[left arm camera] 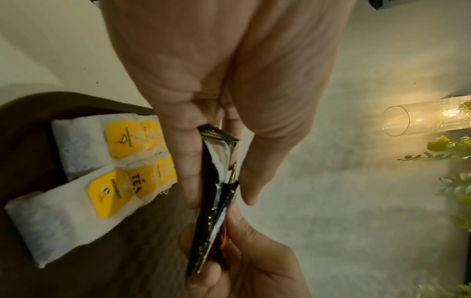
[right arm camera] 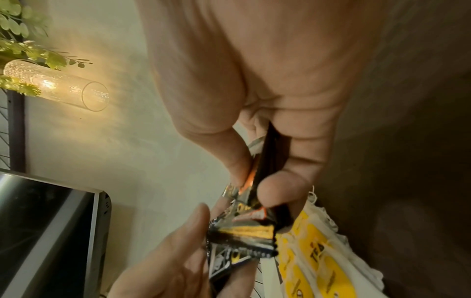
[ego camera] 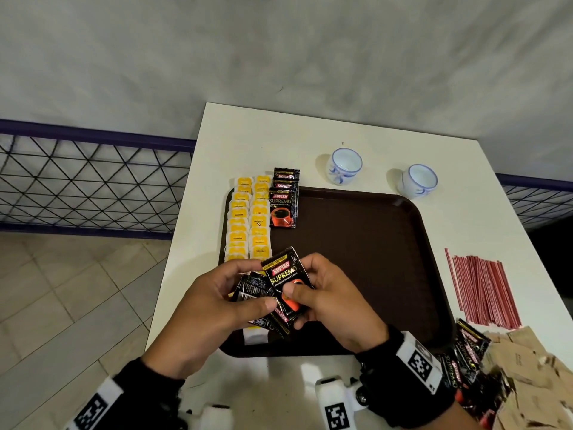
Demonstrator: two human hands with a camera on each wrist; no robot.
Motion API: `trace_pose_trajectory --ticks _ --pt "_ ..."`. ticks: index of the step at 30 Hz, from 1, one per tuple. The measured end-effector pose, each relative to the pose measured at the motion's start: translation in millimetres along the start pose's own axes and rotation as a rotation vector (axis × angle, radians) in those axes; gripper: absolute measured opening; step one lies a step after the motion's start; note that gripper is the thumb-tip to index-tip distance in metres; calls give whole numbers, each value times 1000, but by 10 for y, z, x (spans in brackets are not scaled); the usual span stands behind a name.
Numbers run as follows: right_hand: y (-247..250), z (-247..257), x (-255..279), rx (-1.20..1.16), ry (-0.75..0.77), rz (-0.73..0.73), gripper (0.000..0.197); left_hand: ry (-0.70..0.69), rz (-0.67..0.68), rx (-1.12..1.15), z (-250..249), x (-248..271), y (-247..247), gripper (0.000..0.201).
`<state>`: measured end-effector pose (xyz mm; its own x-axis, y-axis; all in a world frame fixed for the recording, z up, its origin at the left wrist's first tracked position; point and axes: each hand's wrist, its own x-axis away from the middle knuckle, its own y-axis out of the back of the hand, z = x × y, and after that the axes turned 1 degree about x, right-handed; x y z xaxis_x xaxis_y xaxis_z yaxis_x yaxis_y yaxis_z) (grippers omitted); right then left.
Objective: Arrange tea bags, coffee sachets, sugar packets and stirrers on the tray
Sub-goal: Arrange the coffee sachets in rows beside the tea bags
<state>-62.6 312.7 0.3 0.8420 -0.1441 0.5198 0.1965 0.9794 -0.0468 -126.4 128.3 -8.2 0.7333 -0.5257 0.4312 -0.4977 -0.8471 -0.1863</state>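
- The lower end of the tea bags (ego camera: 248, 218) is hidden behind both hands in the head view; the loose coffee pile (ego camera: 465, 361) and brown sugar packets (ego camera: 524, 367) at the table's near right corner are blurred and cut off by the frame edge.
- The front sachet (ego camera: 286, 282) reads "KOPIKO SUPREMO" in red and gold on black, with an orange cup pictured; the yellow tea tags show "TEA" in the left wrist view.
- The left hand (ego camera: 214, 308) grips a small stack of black sachets (ego camera: 248, 290) between thumb and curled fingers.
- The right hand (ego camera: 328, 302) pinches the front sachet, thumb on its face, above the brown tray (ego camera: 372, 259) near its near-left part.
- Three sachets (ego camera: 283, 201) lie overlapped at the tray's far-left rim, beside two columns of tea bags.
- Red stirrers (ego camera: 483, 290) lie on the white table (ego camera: 279, 135), right of the tray.
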Motion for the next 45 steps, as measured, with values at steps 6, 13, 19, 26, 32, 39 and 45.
trace_pose_trajectory --ticks 6,13,19,26,32,39,45 --pt "-74 4 9 29 10 -82 7 -25 -81 -39 56 -38 -54 48" --pt "-17 7 -11 116 58 -151 13 -38 -137 -76 55 -61 -34 46" --pt "155 57 -53 147 111 -190 8 -50 -113 -98 15 -46 10 44" --pt "540 255 -323 111 59 -344 18 -96 -140 -135 27 53 146 45" --pt "614 340 -749 142 -16 -411 19 -52 -159 -142 87 135 199 47" --pt "524 399 -1028 357 8 -409 16 -10 -165 -159 145 214 244 46" --pt "445 410 -1162 393 8 -385 14 14 -175 -163 179 247 262 45"
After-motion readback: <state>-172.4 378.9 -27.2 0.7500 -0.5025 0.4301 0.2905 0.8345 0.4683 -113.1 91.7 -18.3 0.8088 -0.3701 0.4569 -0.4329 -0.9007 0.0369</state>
